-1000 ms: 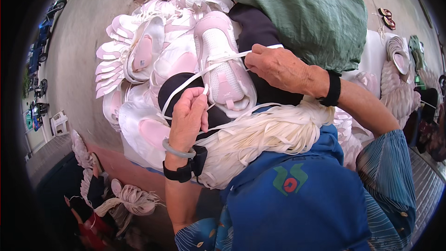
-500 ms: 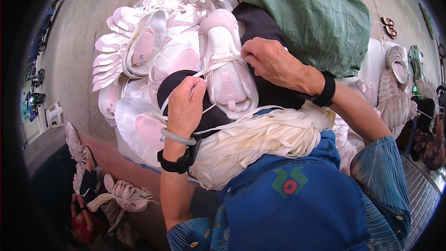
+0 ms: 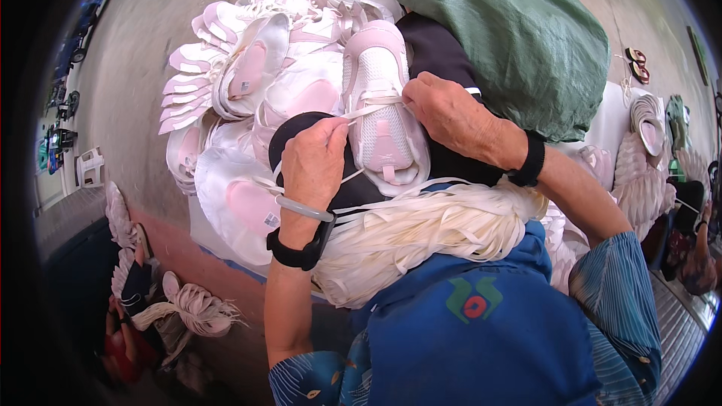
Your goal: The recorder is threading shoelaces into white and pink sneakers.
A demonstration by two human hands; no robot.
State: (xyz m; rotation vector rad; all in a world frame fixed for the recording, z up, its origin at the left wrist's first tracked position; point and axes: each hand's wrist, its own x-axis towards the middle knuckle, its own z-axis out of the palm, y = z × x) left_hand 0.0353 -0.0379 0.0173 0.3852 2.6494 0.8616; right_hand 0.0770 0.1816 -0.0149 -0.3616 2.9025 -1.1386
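Observation:
In front of me a white and pale pink shoe upper point(image 3: 385, 143) lies on a black pad, its tongue end toward me. A cream shoelace point(image 3: 370, 109) crosses it. On the left side of the upper, my left hand point(image 3: 314, 162) is closed, pinching one end of the lace between thumb and forefinger. My right hand point(image 3: 459, 116) is closed at the upper's right edge, gripping the lace's other end; its fingertips are partly hidden. A thick bundle of cream laces point(image 3: 429, 233) rests across my lap, just nearer than the upper.
Stacked shoe uppers point(image 3: 252, 68) fill the left and far side of the work surface. A green sack point(image 3: 511, 37) bulges at the far right. More uppers point(image 3: 639, 143) sit farther right, near another person. At lower left, a person in red point(image 3: 124, 353) is beside another lace bundle point(image 3: 203, 312).
My left hand has risen a little toward the lace crossing, and the lace lies closer across the upper. The whole view has shifted slightly; both hands still grip the lace.

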